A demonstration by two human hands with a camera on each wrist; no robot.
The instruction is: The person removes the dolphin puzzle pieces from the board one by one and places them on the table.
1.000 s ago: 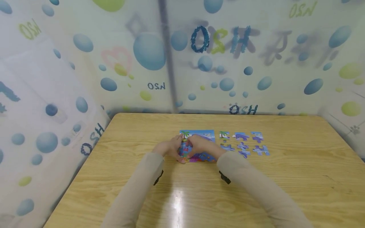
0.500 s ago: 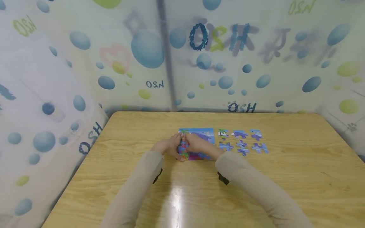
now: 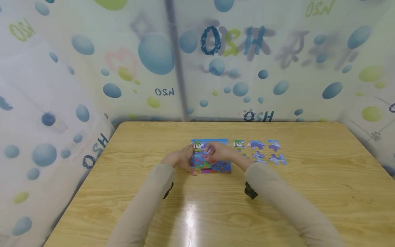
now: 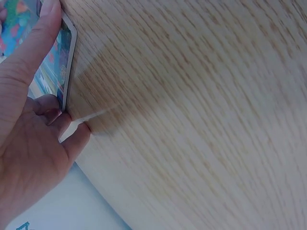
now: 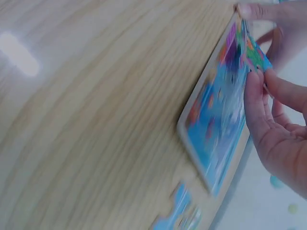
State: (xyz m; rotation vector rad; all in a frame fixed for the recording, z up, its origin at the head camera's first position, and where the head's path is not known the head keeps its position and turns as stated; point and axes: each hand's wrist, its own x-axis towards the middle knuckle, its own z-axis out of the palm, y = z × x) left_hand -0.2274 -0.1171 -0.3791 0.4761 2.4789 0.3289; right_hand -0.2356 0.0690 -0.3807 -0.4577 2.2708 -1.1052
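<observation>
A blue jigsaw board [image 3: 223,167] with a sea picture lies on the wooden table. My left hand [image 3: 182,158] grips its left side; in the left wrist view the thumb lies over the board's edge [image 4: 70,67] and the other fingers are bent against its side. Between thumb and fingertips, my right hand [image 3: 220,152] pinches a puzzle piece [image 5: 257,56] with green and blue print. That piece is tilted, raised above the left part of the board. The right hand covers part of the board in the head view.
Right of the board, several loose puzzle pieces lie in two rows, among them a palm-tree piece [image 3: 238,143], a dolphin piece [image 3: 256,145] and a piece at the far right [image 3: 278,159]. A patterned curtain [image 3: 240,72] hangs behind the table [image 3: 277,206].
My right hand has lifted the pinched puzzle piece from the board's left part and shifted slightly right. The left hand stays at the board's left side. The head view has swung slightly right.
</observation>
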